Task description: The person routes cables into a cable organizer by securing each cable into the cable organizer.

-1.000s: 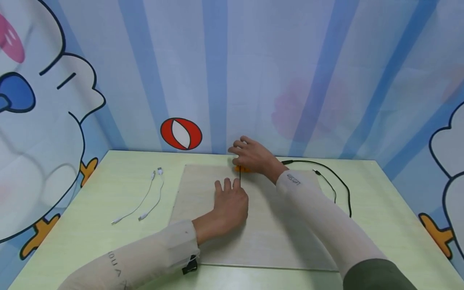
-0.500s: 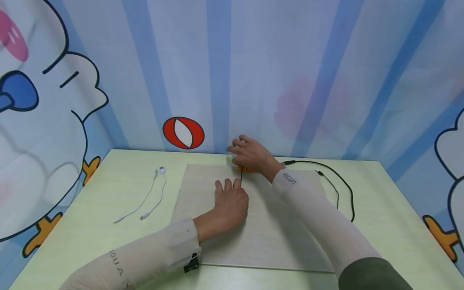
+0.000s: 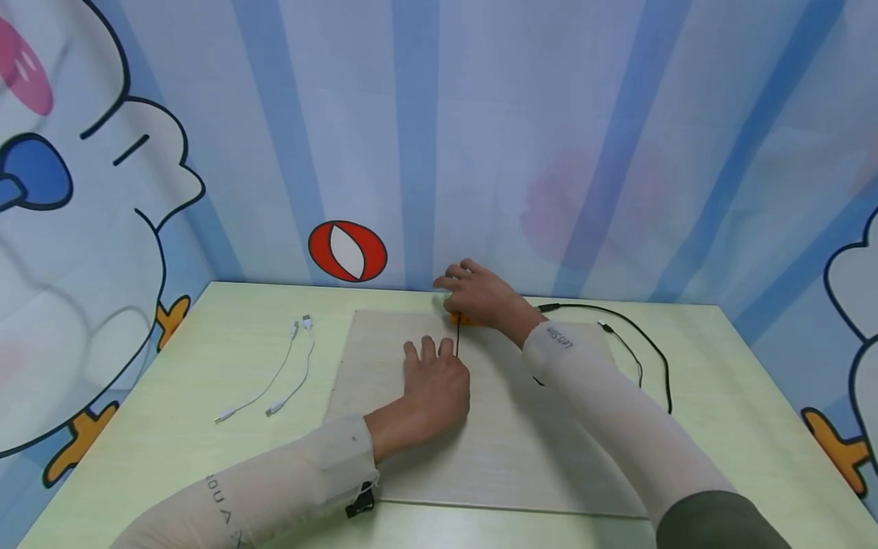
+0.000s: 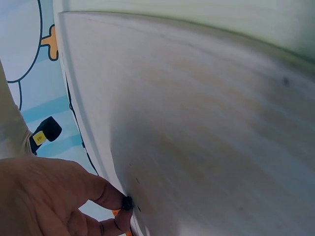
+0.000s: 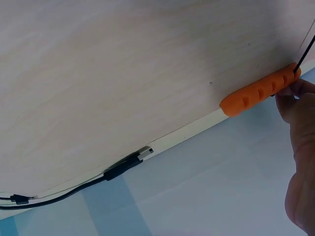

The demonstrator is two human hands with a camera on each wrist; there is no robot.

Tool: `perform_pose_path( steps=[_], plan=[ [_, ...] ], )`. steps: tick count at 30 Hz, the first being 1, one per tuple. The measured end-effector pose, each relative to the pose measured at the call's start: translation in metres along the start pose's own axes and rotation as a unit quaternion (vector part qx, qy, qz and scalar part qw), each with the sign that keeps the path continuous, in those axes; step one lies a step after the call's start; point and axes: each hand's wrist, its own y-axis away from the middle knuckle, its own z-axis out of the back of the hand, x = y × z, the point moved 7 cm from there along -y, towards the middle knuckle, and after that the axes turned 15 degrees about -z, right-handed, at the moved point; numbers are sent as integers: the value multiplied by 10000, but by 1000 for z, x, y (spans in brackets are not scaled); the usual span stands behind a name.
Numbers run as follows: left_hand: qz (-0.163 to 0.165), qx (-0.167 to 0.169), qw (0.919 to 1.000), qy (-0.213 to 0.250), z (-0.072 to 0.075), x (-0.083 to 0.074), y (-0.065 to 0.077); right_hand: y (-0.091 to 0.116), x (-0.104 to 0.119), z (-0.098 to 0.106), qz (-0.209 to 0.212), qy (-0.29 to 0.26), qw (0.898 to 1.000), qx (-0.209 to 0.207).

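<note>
An orange cable holder [image 5: 261, 92] with a row of slots lies at the board's far edge, mostly behind my right hand in the head view. A thin black cable [image 3: 458, 337] runs taut from its end slot toward my left hand [image 3: 437, 389]. Thumb and finger of the left hand pinch a small black end [image 4: 127, 202] of this cable, close over the board. My right hand [image 3: 483, 296] bends over the holder; its thumb and finger [image 5: 288, 101] pinch the cable behind the end slot, partly hidden by the holder.
A pale board [image 3: 507, 465] lies on the table. Two white USB cables [image 3: 302, 374] lie left of it. On the right are a thick black USB cable [image 3: 634, 324] and a thinner black cable [image 3: 626, 351]. A printed backdrop [image 3: 480, 152] stands behind the table.
My right hand has shifted slightly to the right at the holder. A short dark bit now shows beside the right sleeve over the board. The left hand stays nearly where it was.
</note>
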Motion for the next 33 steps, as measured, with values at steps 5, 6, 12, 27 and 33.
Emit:
perform_pose_path(
  steps=[5, 6, 12, 27, 33],
  plan=[
    [14, 41, 9999, 106, -2, 1, 0, 2, -4, -1, -72, -207, 9998, 43],
    [21, 52, 9999, 120, -2, 1, 0, 2, -5, -1, -89, -239, 9997, 52],
    [48, 12, 10000, 53, -1, 0, 2, 4, -5, -1, -166, -375, 9991, 60],
    [-1, -379, 9992, 104, -8, 4, 0, 3, -7, -2, -191, -507, 9985, 9],
    [172, -189, 9986, 467, 2, 7, 6, 4, -8, 0, -228, -594, 9979, -141]
  ],
)
